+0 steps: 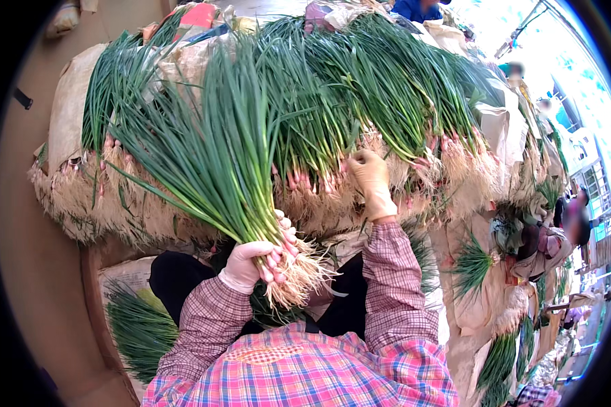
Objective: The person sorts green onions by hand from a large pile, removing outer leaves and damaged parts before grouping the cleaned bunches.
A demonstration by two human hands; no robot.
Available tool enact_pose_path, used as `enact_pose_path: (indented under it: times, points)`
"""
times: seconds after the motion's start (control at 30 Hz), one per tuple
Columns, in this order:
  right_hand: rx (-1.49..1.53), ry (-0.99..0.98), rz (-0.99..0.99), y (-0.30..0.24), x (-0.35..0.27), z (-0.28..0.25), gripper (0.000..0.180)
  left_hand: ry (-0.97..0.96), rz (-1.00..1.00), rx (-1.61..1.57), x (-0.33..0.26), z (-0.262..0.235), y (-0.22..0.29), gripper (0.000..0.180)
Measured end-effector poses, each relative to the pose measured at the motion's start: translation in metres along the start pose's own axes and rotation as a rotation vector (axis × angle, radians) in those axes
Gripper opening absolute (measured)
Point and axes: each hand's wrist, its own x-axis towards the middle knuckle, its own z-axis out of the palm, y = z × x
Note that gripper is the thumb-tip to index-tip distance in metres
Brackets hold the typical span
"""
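My left hand, in a pale glove, is wrapped round a thick bunch of spring onions just above the pink bulbs. Its long green leaves fan up and away to the left, and the stringy pale roots hang out to the right of my hand. My right hand, in a cream glove, is at the front edge of the heap of spring onions, among their bulbs. Its fingers are curled together; what they pinch, if anything, is too small to make out.
The heap lies across pale sacking in front of me, roots toward me. Another green bunch lies low on the left, and a small one on the right. Several people are at the right, one in a dark top; another wears blue beyond the heap.
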Motion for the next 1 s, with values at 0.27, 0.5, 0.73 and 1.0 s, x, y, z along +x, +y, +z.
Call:
enact_pose_path:
  times: [0.27, 0.5, 0.73, 1.0]
  points:
    - [0.99, -0.428, 0.162, -0.047, -0.143, 0.029, 0.009, 0.035, -0.143, 0.162, -0.008, -0.009, 0.006, 0.063]
    - [1.074, -0.567, 0.254, -0.038, -0.115, 0.055, 0.021, 0.238, -0.211, 0.297, -0.016, -0.009, 0.007, 0.058]
    - [1.051, -0.331, 0.1, -0.04, -0.125, 0.081, 0.019, 0.151, -0.315, 0.352, -0.011, -0.012, 0.013, 0.051]
    - [1.273, -0.233, 0.38, -0.034, -0.136, 0.103, 0.018, 0.205, -0.304, 0.399, -0.016, -0.018, 0.01, 0.04]
